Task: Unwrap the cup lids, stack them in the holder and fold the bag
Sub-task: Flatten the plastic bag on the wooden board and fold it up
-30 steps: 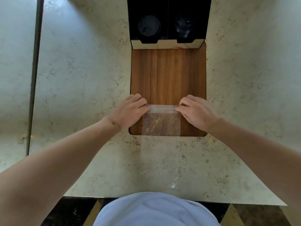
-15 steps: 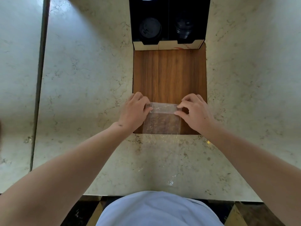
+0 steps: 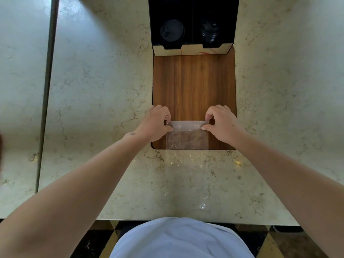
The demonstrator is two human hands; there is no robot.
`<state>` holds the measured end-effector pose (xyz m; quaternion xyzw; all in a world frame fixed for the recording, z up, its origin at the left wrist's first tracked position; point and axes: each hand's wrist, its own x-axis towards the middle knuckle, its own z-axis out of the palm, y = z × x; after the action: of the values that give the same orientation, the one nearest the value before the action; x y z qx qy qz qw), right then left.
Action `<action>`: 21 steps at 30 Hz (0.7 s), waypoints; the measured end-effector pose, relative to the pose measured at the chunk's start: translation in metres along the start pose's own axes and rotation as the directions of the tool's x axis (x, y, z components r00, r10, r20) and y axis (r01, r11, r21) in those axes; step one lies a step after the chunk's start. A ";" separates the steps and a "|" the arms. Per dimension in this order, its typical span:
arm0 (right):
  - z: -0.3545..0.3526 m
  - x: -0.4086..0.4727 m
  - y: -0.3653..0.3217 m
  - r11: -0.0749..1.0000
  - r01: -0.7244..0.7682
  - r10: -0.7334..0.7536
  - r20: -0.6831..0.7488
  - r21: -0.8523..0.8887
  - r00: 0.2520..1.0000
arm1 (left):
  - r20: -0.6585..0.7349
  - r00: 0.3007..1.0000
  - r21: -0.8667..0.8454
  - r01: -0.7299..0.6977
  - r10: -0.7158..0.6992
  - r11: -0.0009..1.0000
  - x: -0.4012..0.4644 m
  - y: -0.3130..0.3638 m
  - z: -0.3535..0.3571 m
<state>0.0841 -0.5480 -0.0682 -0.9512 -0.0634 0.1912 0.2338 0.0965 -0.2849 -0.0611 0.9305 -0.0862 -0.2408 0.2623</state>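
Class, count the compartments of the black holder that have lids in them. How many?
2: the holder has a left compartment with black lids and a right one with lids. Compartments beyond the top edge may be hidden.

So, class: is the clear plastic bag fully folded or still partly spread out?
Partly spread: both hands pinch the clear plastic bag at its folded far edge, the rest lying flat toward the person.

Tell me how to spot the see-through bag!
Find the brown wooden board set into the pale marble counter. At its near edge, the left hand and right hand pinch the clear crinkly plastic bag by its far edge. Unlike the black lid holder, it is shiny, flat and transparent.
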 end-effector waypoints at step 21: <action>0.005 -0.037 0.008 0.830 0.493 -0.519 -0.036 -0.261 0.854 | -0.085 0.760 0.418 -0.560 0.644 0.715 -0.031 -0.026 0.008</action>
<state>0.0487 -0.5606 -0.0633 -0.9304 -0.3233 0.0627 0.1610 0.0663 -0.2573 -0.0682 0.9033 -0.3995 -0.0144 0.1556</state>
